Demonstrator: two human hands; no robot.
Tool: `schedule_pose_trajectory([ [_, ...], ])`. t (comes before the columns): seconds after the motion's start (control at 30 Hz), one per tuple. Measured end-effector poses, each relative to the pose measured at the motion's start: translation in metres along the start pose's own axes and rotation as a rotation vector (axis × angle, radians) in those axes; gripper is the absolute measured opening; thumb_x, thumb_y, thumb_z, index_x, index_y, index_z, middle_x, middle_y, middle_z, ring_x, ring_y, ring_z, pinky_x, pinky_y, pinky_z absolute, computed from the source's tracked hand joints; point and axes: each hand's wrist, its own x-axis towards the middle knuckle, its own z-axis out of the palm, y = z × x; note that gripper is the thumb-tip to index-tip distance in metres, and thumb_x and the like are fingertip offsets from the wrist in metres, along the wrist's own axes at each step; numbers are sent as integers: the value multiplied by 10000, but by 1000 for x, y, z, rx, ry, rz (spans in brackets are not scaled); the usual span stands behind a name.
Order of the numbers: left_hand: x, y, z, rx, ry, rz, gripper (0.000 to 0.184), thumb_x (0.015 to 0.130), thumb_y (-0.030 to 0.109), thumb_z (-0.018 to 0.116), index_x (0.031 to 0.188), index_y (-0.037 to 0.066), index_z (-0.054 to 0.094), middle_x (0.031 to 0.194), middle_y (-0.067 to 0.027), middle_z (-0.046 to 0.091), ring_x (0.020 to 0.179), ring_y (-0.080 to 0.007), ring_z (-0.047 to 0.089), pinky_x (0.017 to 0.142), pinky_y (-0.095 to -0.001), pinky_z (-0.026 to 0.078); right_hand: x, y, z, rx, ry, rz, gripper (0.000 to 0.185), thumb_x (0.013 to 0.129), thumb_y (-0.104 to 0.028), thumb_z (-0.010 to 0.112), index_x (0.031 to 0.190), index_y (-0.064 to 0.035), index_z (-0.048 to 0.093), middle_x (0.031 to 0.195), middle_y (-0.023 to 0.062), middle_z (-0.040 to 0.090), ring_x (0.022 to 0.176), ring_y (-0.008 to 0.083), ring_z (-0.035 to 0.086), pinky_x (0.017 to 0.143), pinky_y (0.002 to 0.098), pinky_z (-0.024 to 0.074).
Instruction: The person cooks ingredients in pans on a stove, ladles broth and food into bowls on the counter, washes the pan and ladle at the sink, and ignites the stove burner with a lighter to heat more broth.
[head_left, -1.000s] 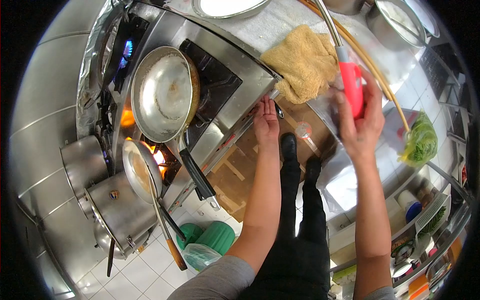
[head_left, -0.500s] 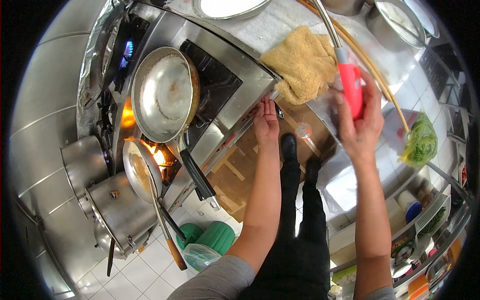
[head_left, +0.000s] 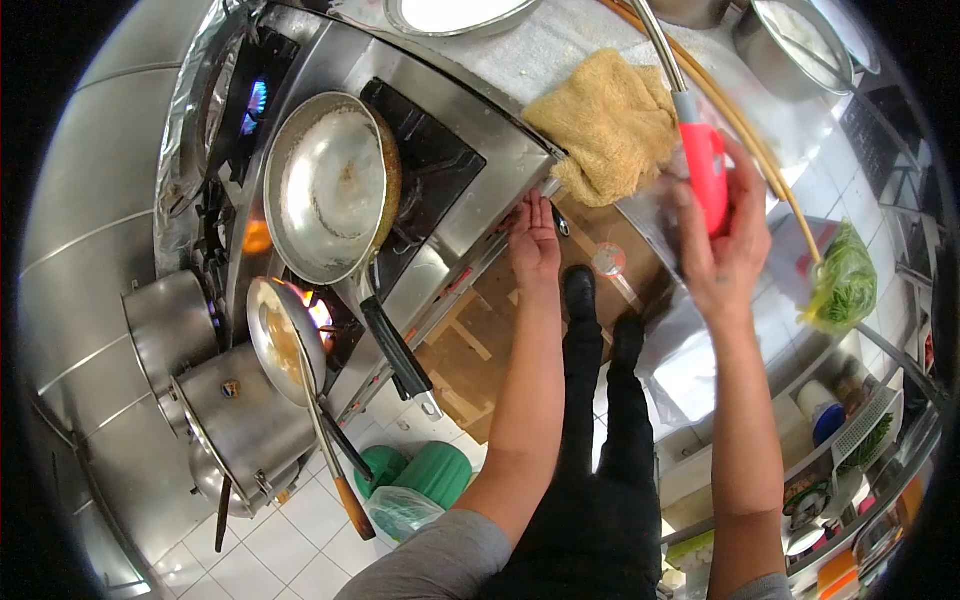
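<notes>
My left hand (head_left: 535, 240) is palm up with its fingers stretched out and holds nothing. It rests by the front edge of the stove (head_left: 460, 150), close to the towel. In my right hand (head_left: 730, 250) is the red grip of a metal-shafted utensil (head_left: 705, 180), thumb on one side and fingers on the other. Its shaft runs up out of the frame, so its head is hidden. A folded tan towel (head_left: 605, 125) lies on the counter corner between my hands. On the stove sits a large frying pan (head_left: 330, 195), its black handle pointing toward me.
A smaller pan (head_left: 280, 335) with brownish contents and a wooden-handled utensil sits over a flame. Steel pots (head_left: 245, 410) stand at the left. At the right are a metal pot of white contents (head_left: 795, 50), a long wooden stick (head_left: 735, 115) and bagged greens (head_left: 845, 280).
The orange flame around the smaller pan has shrunk, and that pan has shifted very slightly. Both hands and the red-handled utensil have hardly moved.
</notes>
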Motion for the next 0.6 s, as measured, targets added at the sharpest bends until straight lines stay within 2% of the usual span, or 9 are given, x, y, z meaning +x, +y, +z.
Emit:
schedule_pose_trajectory([
  [0.6,4,-1,-4,2,-12,-9,170,912,37,527,1071,-12,559,1147,-128,599,1138,-236,558,1005,-366,456,0,1,1,-19,26,-22,511,804,-134,695,1267,-58,492,996,158,624,812,254,641,723,328,510],
])
